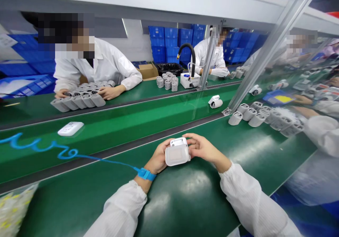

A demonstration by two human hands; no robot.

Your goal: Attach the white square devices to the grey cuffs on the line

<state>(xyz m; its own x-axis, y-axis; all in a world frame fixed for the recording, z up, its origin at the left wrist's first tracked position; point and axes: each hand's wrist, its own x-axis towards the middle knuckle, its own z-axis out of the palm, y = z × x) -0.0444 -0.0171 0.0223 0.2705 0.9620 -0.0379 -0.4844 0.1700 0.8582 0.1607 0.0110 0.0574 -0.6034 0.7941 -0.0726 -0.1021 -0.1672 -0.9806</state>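
Above the green worktop [169, 194], a white plastic housing [177, 155] with a rounded, pale front is held between both hands. My left hand [159, 159] grips its left side, fingers curled behind it. A blue wrist strap [146, 174] with a coiled cord [106, 160] sits on that wrist. My right hand [200, 148] closes on the other side, fingertips at the top and right edge. On the green conveyor belt [137, 118] lie a flat white part [70, 128] to the left and a white unit with a cylindrical body [215, 102] further right.
Grey-white cylindrical housings [256, 116] stand grouped on the right. Across the belt, a co-worker [97, 64] handles rows of similar housings [79, 99]. A metal post [270, 49] rises right of my hands. A plastic bag with yellow pieces [17, 208] lies lower left.
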